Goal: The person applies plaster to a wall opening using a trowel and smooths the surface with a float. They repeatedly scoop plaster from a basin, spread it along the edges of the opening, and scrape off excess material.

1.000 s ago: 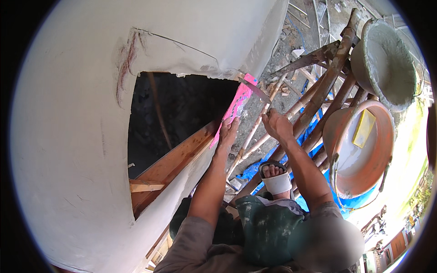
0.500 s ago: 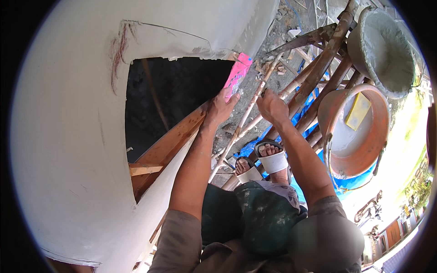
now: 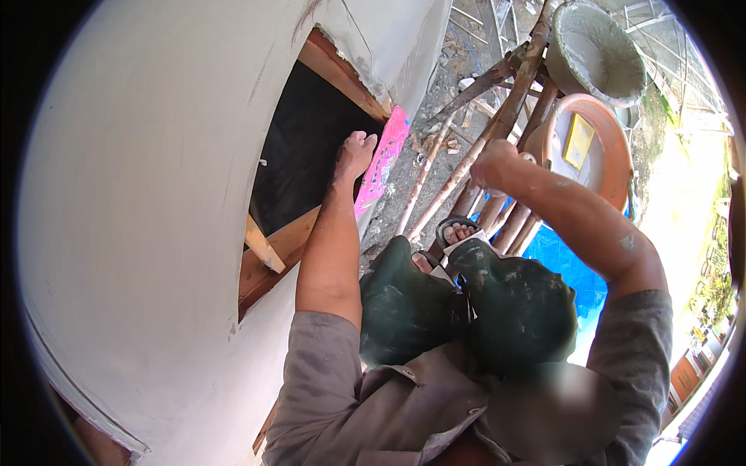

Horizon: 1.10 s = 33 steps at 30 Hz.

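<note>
1 pink strip (image 3: 381, 165) | left hand (image 3: 357, 154) curled beside it | right hand (image 3: 493, 166) curled | grips unclear | 2 buckets (image 3: 615, 155)

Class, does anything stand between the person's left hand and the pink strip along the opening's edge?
Nothing visible does: the left hand is right beside the pink strip, though whether they touch is unclear.

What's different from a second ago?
The right hand swung right, toward the orange bucket; its blade, then by the pink strip, no longer shows. The left hand shifted up and left over the dark opening; I can't tell if it still touches the strip. The strip and yellow block stayed put.
</note>
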Each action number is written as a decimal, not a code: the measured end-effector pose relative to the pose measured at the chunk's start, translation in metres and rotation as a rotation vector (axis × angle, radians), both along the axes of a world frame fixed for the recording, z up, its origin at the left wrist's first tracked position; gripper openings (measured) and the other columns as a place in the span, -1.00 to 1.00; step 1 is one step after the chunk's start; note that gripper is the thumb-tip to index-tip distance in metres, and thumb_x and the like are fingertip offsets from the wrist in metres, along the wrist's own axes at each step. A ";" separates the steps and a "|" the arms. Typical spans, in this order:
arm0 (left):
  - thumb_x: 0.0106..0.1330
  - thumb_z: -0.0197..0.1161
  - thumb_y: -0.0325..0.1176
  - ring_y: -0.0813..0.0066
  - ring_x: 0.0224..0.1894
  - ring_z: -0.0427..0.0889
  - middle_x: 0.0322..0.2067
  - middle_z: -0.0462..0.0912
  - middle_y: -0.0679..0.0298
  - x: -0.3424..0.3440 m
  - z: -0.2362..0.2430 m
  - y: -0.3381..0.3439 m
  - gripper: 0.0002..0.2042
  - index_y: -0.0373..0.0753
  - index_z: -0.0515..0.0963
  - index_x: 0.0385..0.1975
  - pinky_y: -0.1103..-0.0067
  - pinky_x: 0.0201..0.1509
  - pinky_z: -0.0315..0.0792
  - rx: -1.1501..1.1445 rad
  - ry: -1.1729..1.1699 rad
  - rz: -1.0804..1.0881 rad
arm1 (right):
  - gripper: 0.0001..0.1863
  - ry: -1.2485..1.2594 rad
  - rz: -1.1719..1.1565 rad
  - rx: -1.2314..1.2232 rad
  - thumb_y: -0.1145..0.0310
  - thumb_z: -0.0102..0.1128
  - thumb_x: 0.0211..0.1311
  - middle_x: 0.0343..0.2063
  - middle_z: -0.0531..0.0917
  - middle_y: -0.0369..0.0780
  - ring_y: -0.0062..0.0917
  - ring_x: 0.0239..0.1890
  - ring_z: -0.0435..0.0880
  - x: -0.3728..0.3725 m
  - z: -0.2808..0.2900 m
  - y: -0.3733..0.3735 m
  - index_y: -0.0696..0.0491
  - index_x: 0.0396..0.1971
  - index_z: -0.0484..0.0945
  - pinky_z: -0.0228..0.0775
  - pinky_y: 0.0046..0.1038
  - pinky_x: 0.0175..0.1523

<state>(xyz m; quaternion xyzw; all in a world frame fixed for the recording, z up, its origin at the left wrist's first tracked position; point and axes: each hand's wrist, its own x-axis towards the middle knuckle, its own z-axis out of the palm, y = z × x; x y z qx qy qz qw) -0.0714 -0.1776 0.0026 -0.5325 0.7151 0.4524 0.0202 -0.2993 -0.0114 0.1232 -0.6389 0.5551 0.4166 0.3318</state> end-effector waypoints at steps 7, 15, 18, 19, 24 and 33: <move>0.30 0.11 0.12 0.15 0.06 0.57 -0.01 0.60 -0.01 -0.029 0.004 -0.004 -0.38 -0.36 0.47 0.08 0.39 0.14 0.41 0.183 0.133 -0.017 | -0.59 -0.240 -0.635 -0.446 0.18 -0.03 0.16 -0.28 0.67 0.10 -0.05 -0.17 0.67 -0.031 0.081 -0.004 0.25 -0.32 0.61 0.47 -0.13 -0.02; 0.16 -0.02 0.47 0.05 0.27 0.33 0.26 0.29 -0.08 -0.114 -0.021 0.012 -0.04 -0.14 0.02 0.41 0.08 0.25 0.26 0.670 0.362 0.339 | -0.60 -0.304 -0.704 -0.435 0.29 -0.19 0.23 -0.21 0.64 0.14 -0.07 -0.12 0.67 -0.029 -0.023 -0.032 0.28 -0.18 0.52 0.48 -0.15 0.04; 0.14 0.03 0.47 0.08 0.22 0.37 0.24 0.27 -0.04 -0.126 -0.041 0.009 0.00 -0.17 -0.05 0.40 0.10 0.20 0.32 0.721 0.484 0.539 | -0.61 -0.380 -0.746 -0.462 0.29 -0.17 0.22 -0.23 0.64 0.15 -0.08 -0.13 0.68 -0.029 -0.033 -0.046 0.29 -0.21 0.52 0.49 -0.16 0.03; 0.14 0.05 0.45 0.10 0.20 0.38 0.20 0.30 -0.02 -0.131 -0.046 0.010 -0.02 -0.19 -0.01 0.37 0.11 0.18 0.34 0.734 0.520 0.594 | -0.63 -0.387 -0.723 -0.461 0.29 -0.15 0.20 -0.26 0.65 0.15 -0.07 -0.14 0.68 -0.029 -0.042 -0.046 0.28 -0.23 0.52 0.49 -0.15 0.02; 0.20 0.16 0.30 0.19 0.07 0.48 -0.01 0.43 0.09 -0.139 -0.069 0.001 -0.33 -0.18 0.29 0.02 0.16 0.08 0.44 0.812 0.676 0.710 | -0.65 -0.412 -0.814 -0.451 0.30 -0.13 0.16 -0.27 0.65 0.14 -0.01 -0.17 0.66 -0.035 -0.060 -0.050 0.26 -0.27 0.51 0.47 -0.11 0.00; 0.28 0.16 0.17 0.17 0.03 0.53 -0.07 0.51 0.14 -0.140 -0.070 -0.001 -0.55 -0.13 0.37 -0.24 0.17 0.09 0.44 0.816 0.821 0.681 | -0.68 -0.420 -0.834 -0.431 0.33 -0.09 0.13 -0.26 0.64 0.15 -0.02 -0.16 0.66 -0.042 -0.054 -0.057 0.25 -0.29 0.53 0.46 -0.11 0.01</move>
